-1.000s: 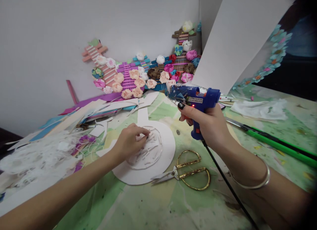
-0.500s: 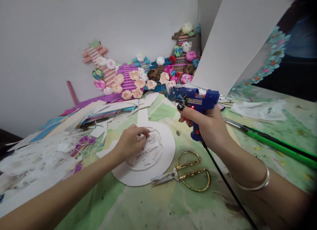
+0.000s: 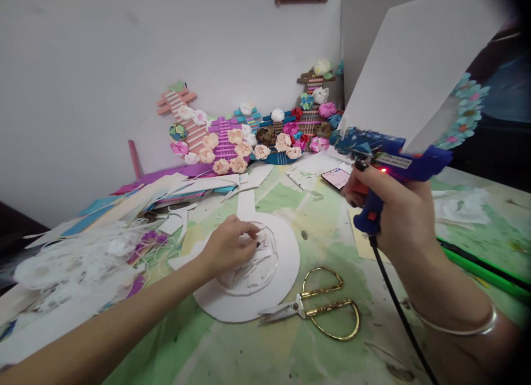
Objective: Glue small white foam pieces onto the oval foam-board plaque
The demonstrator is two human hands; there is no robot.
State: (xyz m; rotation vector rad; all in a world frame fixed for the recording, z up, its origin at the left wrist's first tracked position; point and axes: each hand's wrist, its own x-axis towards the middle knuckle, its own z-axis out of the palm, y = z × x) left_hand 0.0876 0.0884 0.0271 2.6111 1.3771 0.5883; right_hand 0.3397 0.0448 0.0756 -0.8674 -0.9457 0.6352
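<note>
My right hand (image 3: 394, 202) is closed around the handle of a blue hot glue gun (image 3: 390, 161), raised above the table with its red light lit and nozzle pointing left. A black cord runs down from the grip. My left hand (image 3: 233, 244) rests over a white paper disc (image 3: 288, 263), thumb and index finger apart, with no object visible between them. Inside a raised ring on the disc lie several small white paper scraps (image 3: 249, 271), partly covered by that hand. Gold-handled scissors (image 3: 305, 307) lie slightly open at the disc's lower right edge.
Flower-decorated paper guitars (image 3: 226, 139) lean against the wall. Paper sheets (image 3: 166, 188) and tangled white strips (image 3: 83, 258) pile up at left. A phone (image 3: 337, 177) lies behind the glue gun, a green cutter (image 3: 485, 269) at right. A large white board (image 3: 415, 58) stands behind.
My right hand has moved right with the glue gun, away from the disc, uncovering the phone. My left hand stays over the disc, its fingers shifted slightly. The whole view has tilted up a little.
</note>
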